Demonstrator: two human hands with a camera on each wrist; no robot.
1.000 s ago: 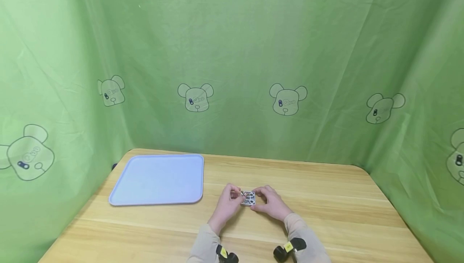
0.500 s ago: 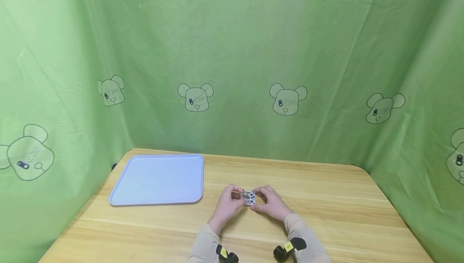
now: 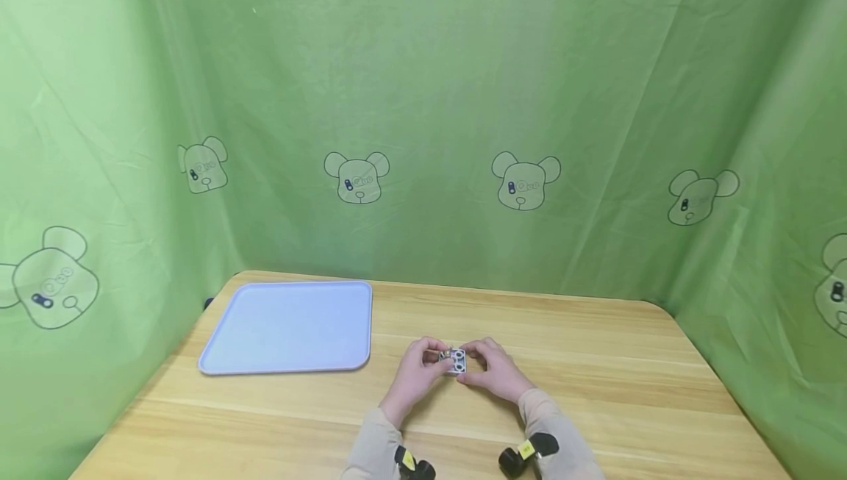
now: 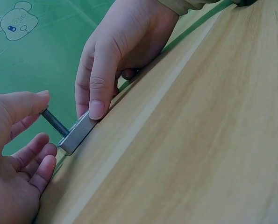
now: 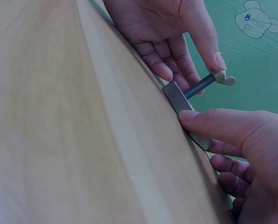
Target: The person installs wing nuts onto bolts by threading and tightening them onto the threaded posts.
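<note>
A small metal block [image 3: 458,367] with round holes on top sits on the table between both hands. From one end of it rises a threaded bolt [image 4: 55,123], topped by a brass-coloured wing nut [image 5: 228,80]. My left hand [image 3: 413,375] has its thumb and forefinger at the wing nut, pinching it, while its other fingers curl below, beside the block. My right hand [image 3: 498,373] grips the far end of the block, thumb on the near side and fingers behind. The fingers on the block's back side are partly hidden in the right wrist view.
A pale blue tray [image 3: 291,329] lies at the back left of the wooden table [image 3: 595,362]. Green curtains [image 3: 437,98] with bear prints enclose the table on the back and sides. Wrist cameras [image 3: 417,465] are strapped over both sleeves.
The wing nut has turned between the left thumb and forefinger, and those fingers have shifted slightly around it. The right hand and block have stayed in place.
</note>
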